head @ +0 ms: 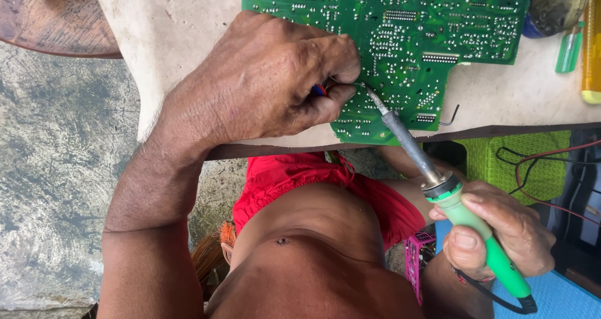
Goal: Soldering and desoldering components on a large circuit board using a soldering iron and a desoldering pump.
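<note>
Soldering iron tip meeting the solder side of a green circuit board.

The right hand (501,231) is clenched round the green-handled soldering iron (438,181); the left hand (275,81) pinches a small red-and-blue tool (320,90) between thumb and fingers. The circuit board (400,37), dotted with silvery joints, lies on a pale table (181,25).

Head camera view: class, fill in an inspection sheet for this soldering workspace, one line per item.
Surface: pale worn table.
Job's things: green circuit board, solder side up; green-handled soldering iron, tip on the board.
Clutter: green lighter, round tin, small bent wire.
Grippers: left hand pinches a small red-and-blue tool at the board; right hand grips the iron.
Cables: black iron cord; red and black wires.
Surroundings: concrete floor, green woven basket.
</note>
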